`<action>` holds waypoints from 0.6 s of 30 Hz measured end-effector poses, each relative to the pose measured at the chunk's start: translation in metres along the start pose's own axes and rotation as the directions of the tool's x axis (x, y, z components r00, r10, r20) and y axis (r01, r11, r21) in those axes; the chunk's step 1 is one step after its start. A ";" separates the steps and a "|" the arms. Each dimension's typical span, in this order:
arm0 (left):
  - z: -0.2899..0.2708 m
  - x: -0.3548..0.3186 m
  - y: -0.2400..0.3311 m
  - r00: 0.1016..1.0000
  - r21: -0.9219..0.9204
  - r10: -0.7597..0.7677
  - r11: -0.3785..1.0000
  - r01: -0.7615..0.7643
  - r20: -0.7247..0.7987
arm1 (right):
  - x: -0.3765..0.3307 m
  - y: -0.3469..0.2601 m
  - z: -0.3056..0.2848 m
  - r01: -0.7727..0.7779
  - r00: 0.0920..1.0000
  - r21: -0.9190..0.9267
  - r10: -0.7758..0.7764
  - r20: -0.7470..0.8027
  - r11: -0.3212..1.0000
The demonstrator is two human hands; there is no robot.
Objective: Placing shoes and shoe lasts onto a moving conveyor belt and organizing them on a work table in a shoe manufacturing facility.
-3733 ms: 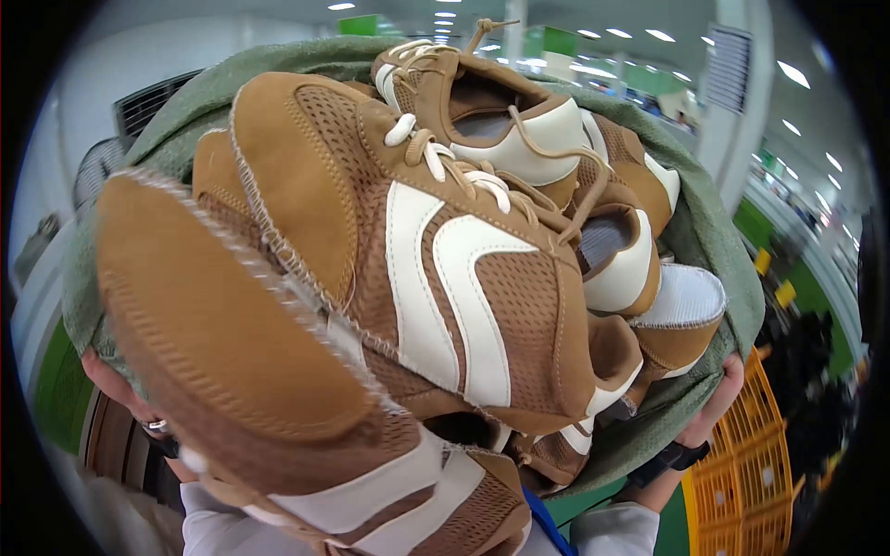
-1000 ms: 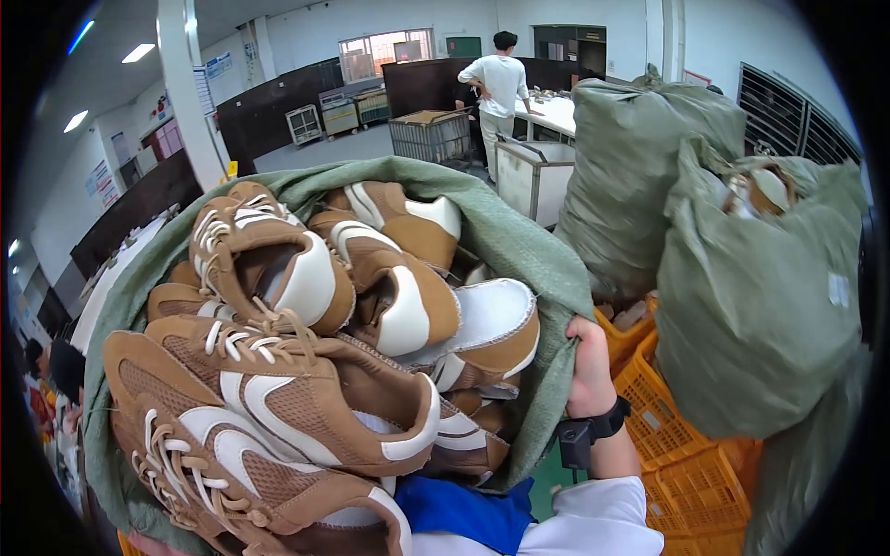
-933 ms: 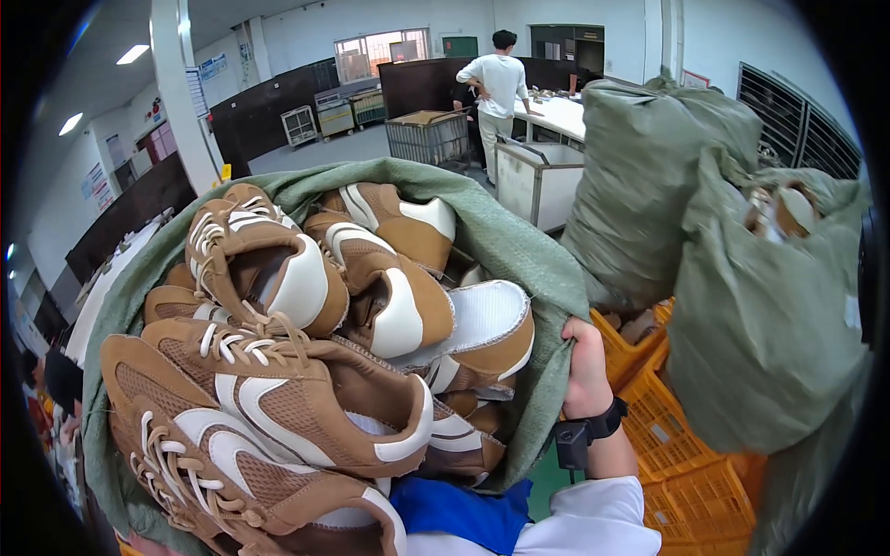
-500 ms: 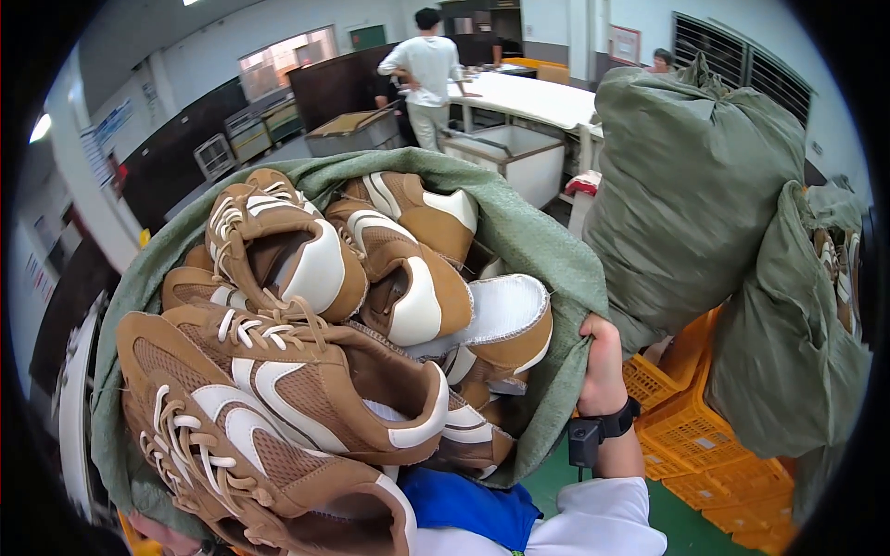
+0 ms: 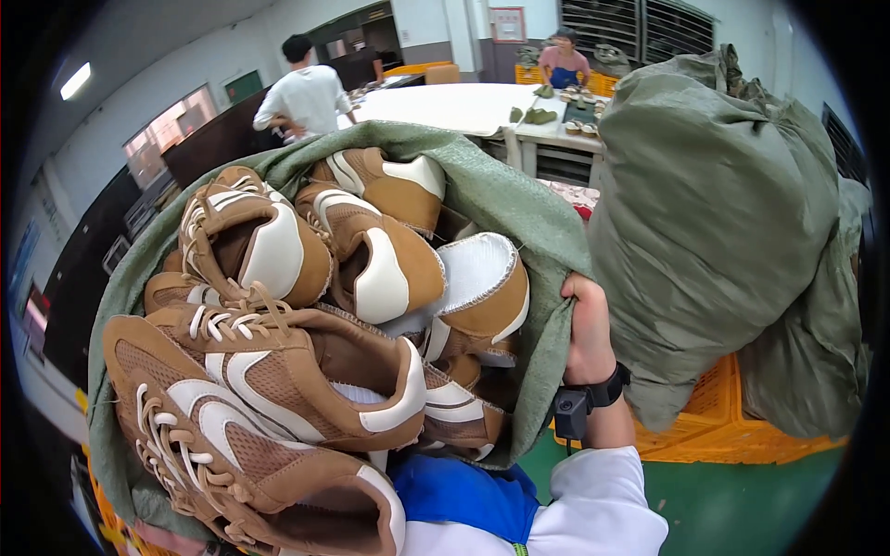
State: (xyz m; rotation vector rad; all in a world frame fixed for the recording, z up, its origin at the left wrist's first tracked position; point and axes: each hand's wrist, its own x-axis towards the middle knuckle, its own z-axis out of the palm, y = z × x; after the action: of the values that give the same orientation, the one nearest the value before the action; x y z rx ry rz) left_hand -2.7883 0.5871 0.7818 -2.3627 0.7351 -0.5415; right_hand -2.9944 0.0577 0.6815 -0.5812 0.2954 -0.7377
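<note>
A green woven sack [image 5: 547,278] fills the middle of the view, its mouth wide and its rim folded over. Inside lie several brown and white shoe uppers [image 5: 269,371] with cream laces, heaped up to the rim. One shows a white stitched underside [image 5: 477,269]. My right hand [image 5: 586,320] is closed round the sack's right rim, the thumb over the edge. A black strap with a small camera sits on that wrist. At the lower left, beneath the sack, a bit of skin that looks like my left hand [image 5: 171,537] shows; its fingers are hidden.
On the right, a full green sack [image 5: 714,241], tied at the top, stands on orange crates [image 5: 709,417], with another sack [image 5: 807,361] beside it. Behind is a long white table [image 5: 445,109]; a person in white [image 5: 311,97] stands there, another in pink [image 5: 563,67] at its far end.
My view has turned to the right, so the tied sack and crates look nearer. The shoe-filled sack has come along, with my right hand still gripping its rim.
</note>
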 end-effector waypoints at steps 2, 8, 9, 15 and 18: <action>0.000 0.013 0.003 0.999 -0.113 0.026 0.993 -0.029 -0.023 | -0.004 0.002 0.004 0.069 0.998 0.041 -0.069 0.001 0.997; 0.002 0.048 -0.003 0.984 -0.440 0.154 0.880 -0.179 -0.094 | -0.036 0.013 0.012 0.218 0.976 0.084 -0.217 -0.023 0.972; 0.003 0.052 -0.004 0.979 -0.489 0.174 0.849 -0.202 -0.102 | -0.042 0.014 0.013 0.226 0.974 0.102 -0.227 0.005 0.969; 0.002 0.097 0.001 0.938 -0.732 0.298 0.597 -0.328 -0.177 | -0.064 0.034 0.017 0.438 0.898 0.133 -0.440 -0.016 0.889; -0.012 0.119 0.019 0.909 -0.823 0.339 0.424 -0.378 -0.243 | -0.059 0.027 0.023 0.517 0.849 0.148 -0.527 0.032 0.843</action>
State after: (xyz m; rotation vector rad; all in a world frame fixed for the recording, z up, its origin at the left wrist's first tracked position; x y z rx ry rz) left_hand -2.7114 0.4960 0.8016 -2.9046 1.8393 0.0363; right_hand -3.0107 0.1245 0.6872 -0.5631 0.0107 -1.2546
